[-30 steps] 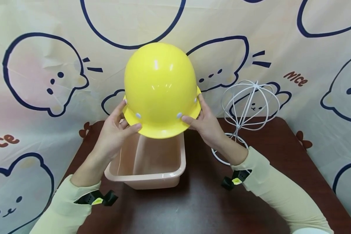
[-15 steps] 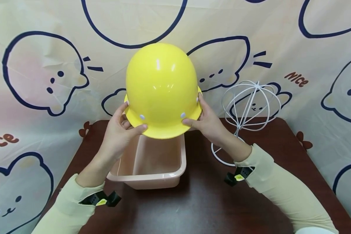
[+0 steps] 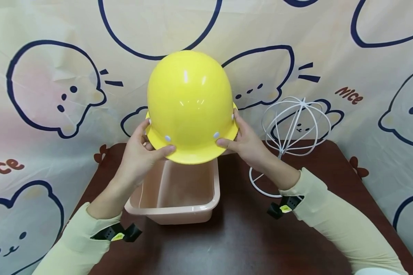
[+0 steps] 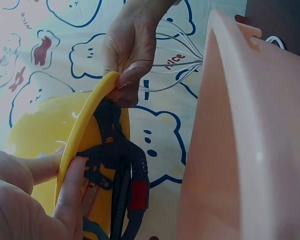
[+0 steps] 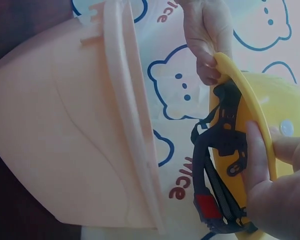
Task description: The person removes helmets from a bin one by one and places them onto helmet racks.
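Head view: one yellow helmet, brim pinched by fingers of left hand and right hand, near pink tub; steady, even pressure both sides advised.

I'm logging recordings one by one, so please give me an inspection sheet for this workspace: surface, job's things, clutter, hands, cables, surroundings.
Surface: glossy dark brown table.
Job's things: yellow helmet, held off the table, crown up; dark harness inside with a red patch.
Clutter (other items): pink bin, upright, its far end hidden by the helmet; white wire stand at the right, partly behind the right arm.
Hands: left hand and right hand grip opposite sides of the brim, thumbs on top.
Cables: nothing seen.
Surroundings: pale backdrop with cartoon outlines and "Nice" lettering.
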Motion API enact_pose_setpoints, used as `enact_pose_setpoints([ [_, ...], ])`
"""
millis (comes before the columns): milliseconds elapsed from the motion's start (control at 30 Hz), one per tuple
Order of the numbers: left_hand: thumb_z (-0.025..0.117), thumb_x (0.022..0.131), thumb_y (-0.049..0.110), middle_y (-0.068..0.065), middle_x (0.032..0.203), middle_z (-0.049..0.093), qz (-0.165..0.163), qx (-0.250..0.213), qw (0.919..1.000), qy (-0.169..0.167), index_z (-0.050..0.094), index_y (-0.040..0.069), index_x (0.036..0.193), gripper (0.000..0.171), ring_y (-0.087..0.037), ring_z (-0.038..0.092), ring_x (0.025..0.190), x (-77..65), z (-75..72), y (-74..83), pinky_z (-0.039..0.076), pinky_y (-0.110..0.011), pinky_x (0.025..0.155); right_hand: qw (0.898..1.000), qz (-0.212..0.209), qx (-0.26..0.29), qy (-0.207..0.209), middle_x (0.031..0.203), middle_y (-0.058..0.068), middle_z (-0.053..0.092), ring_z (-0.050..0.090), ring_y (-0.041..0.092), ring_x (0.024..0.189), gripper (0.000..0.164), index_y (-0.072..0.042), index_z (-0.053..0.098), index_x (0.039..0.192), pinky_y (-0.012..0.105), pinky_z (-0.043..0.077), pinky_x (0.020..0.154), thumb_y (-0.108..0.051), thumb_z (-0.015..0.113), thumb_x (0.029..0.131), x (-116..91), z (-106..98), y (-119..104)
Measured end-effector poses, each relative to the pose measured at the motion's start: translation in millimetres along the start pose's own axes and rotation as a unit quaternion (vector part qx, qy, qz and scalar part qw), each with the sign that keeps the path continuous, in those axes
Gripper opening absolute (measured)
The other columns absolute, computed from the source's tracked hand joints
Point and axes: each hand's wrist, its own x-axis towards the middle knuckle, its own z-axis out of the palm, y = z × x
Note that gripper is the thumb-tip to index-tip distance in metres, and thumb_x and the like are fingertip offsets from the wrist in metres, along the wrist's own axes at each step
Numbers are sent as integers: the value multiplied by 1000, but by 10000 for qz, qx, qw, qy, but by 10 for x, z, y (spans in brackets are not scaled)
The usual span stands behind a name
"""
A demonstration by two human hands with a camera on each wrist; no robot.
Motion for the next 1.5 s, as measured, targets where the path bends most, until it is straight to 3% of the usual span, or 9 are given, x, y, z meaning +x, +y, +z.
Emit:
enact_pose_setpoints([
  [200,82,85,3,-16,136,55,158,-179,9995,-229,23,18,160,97,-23,69,114,13,60,134,60,-36,84,9997,52,-225,2,140,16,52,66,29,117,98,-38,7,163,42,60,88,1,67,96,-51,-101,-177],
  [467,77,85,-8,-20,137,54,277,-485,9977,-377,21,13,159,95,-31,65,121,97,226,333,59,-36,87,9996,54,-276,39,140,18,51,69,27,112,93,-38,12,163,43,61,83,3,64,97,-132,-272,-444],
  [700,77,85,-8,-18,134,55,129,-489,9972,-552,19,14,159,96,-30,68,114,171,435,516,61,-37,84,10000,22,-36,60,145,19,45,68,26,114,90,-35,14,163,42,61,81,3,62,97,-283,-471,-673],
  [1133,74,83,-15,-20,129,56,150,-1214,9893,-796,26,13,155,91,-36,69,107,333,1026,732,63,-48,74,9997,-213,55,58,134,18,54,71,29,108,75,-15,26,159,46,59,78,13,56,97,-589,-935,-964],
  [1300,77,81,-12,-17,125,53,232,-1131,9903,-773,28,12,153,90,-34,70,97,402,1259,748,63,-47,69,9992,-362,149,-19,137,18,52,70,29,112,76,-16,23,161,46,59,79,17,50,98,-697,-1140,-1005],
  [1500,79,82,-9,-14,123,53,409,-951,9893,-1027,29,12,151,88,-29,70,96,447,1505,757,64,-41,68,9990,-444,-18,-71,138,19,51,71,26,109,75,-15,23,161,45,59,78,20,45,98,-857,-1400,-1006],
])
